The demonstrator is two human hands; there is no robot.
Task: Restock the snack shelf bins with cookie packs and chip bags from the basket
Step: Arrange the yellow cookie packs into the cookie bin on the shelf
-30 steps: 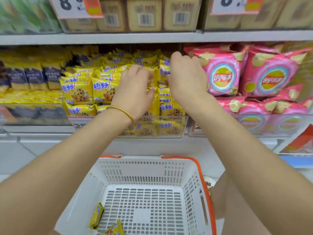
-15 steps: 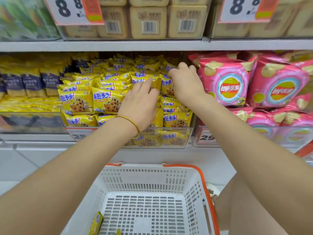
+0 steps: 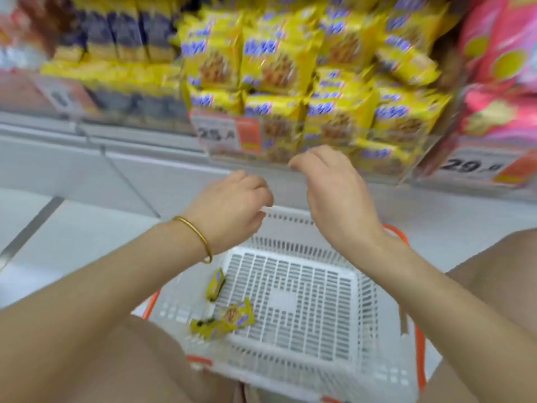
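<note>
We hold both hands empty over the far rim of the basket. Our left hand, with a gold bangle at the wrist, hangs with its fingers loosely curled round nothing. Our right hand, just beside it and a little higher, is equally slack and grips nothing.

We judge the next reach to be the weak point. The two cookie packs left for us lie below the left hand and nearer our body. They are small and glossy, so a hasty pinch could slide off the wrapper. The upright cookie pack leans at the basket's left wall, where fingers have little room. The view is smeared, so an aim taken now may land short. Above and beyond the right hand, the cookie bin is heaped higher than its clear front wall. A pack pushed onto that heap could slide out over the front.

For containers, left of both hands a bin of blue-and-yellow packs stands on the shelf. The basket holds only the upright pack and a flat cookie pack; we see no chip bags in it. The cookie bin carries a price tag on its front. Far right of the right hand, pink chip bags fill their own bin.
</note>
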